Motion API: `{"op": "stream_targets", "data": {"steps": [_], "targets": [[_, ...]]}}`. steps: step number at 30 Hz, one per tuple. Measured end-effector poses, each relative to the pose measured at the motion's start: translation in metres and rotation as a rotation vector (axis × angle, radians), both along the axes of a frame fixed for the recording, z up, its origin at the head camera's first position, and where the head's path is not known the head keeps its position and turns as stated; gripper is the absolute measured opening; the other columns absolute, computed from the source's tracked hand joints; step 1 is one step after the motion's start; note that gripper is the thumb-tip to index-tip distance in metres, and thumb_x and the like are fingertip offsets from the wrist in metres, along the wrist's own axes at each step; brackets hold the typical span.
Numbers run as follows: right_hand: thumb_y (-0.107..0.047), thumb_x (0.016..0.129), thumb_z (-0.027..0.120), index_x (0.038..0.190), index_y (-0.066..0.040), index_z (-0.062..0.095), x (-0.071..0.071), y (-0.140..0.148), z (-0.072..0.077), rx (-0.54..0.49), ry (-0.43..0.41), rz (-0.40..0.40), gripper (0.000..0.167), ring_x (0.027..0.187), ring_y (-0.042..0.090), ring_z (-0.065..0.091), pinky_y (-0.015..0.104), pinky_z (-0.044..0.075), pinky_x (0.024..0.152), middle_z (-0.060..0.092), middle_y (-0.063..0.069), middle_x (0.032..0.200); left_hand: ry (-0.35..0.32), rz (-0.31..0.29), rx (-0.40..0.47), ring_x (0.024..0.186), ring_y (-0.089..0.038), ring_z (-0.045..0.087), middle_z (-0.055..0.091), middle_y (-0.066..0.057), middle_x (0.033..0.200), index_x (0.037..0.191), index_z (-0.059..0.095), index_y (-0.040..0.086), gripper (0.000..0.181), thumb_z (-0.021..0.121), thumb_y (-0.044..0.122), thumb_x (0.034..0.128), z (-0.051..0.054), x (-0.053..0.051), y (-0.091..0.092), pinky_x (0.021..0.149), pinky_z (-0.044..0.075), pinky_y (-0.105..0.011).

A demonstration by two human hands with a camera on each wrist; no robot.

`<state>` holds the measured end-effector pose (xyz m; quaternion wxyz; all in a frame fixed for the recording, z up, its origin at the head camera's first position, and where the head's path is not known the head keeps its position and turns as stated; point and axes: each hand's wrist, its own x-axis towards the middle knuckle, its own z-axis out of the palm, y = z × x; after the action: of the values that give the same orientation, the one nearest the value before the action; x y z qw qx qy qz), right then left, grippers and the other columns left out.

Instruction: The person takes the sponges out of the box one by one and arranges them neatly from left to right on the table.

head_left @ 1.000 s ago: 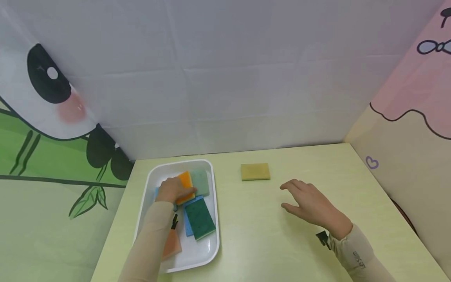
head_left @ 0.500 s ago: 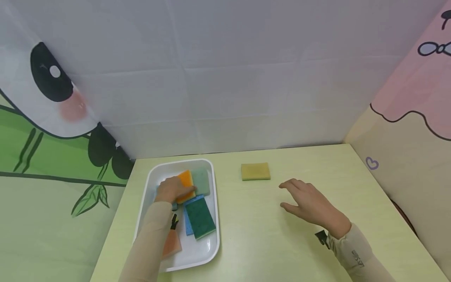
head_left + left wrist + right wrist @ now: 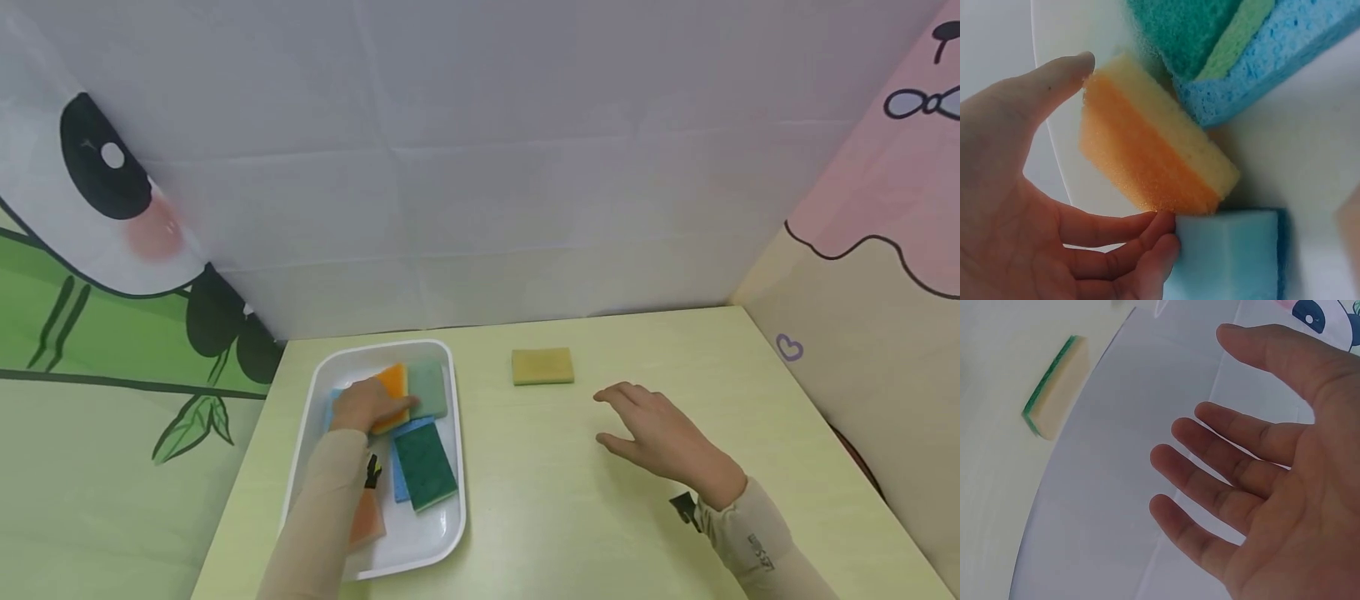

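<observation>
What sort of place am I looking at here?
Perhaps a small staged table area rather than an everyday kitchen: a pale table backed by a plain sheet and flanked by cartoon-decorated panels, with a white tray of coloured sponges on it. The wider room is out of view.

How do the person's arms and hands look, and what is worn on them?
The left hand and right hand are bare. Beige long sleeves reach the wrists; the right one bears small dark lettering. A small black piece shows at each wrist.
</observation>
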<state>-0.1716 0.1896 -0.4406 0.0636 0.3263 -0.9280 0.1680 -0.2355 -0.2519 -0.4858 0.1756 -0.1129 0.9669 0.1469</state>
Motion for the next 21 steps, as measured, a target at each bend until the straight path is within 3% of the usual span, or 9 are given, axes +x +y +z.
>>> {"op": "stream_targets", "data": {"steps": [7, 17, 21], "targets": [[-0.025, 0.087, 0.079, 0.128, -0.003, 0.060, 0.0000, 0.0006, -0.0011, -0.004, -0.003, -0.005, 0.050, 0.108, 0.028, 0.061, 0.048, 0.049, 0.085, 0.061, 0.009, 0.122, 0.028, -0.055, -0.012, 0.056, -0.019, 0.040, 0.036, -0.002, 0.061, 0.063, 0.045, 0.012, 0.062, 0.061, 0.066, 0.0865, -0.0027, 0.0009, 0.0001, 0.051, 0.031, -0.032], [-0.026, 0.087, 0.079, 0.128, -0.003, 0.060, 0.0003, 0.0020, -0.0010, -0.014, -0.002, -0.014, 0.050, 0.104, 0.029, 0.062, 0.047, 0.050, 0.085, 0.062, 0.009, 0.122, 0.026, -0.055, 0.058, 0.052, -0.016, 0.038, 0.036, -0.001, 0.059, 0.063, 0.044, 0.011, 0.057, 0.061, 0.058, 0.0908, -0.0042, -0.0021, 0.0021, 0.052, 0.030, -0.031], [-0.025, 0.087, 0.079, 0.128, -0.003, 0.060, 0.0006, 0.0021, -0.0011, -0.018, 0.008, -0.012, 0.050, 0.104, 0.029, 0.062, 0.048, 0.050, 0.084, 0.062, 0.009, 0.121, 0.068, -0.066, 0.080, 0.052, -0.016, 0.037, 0.035, -0.001, 0.058, 0.061, 0.041, 0.012, 0.056, 0.063, 0.055, 0.0907, -0.0089, -0.0020, -0.0007, 0.051, 0.030, -0.031]]}}
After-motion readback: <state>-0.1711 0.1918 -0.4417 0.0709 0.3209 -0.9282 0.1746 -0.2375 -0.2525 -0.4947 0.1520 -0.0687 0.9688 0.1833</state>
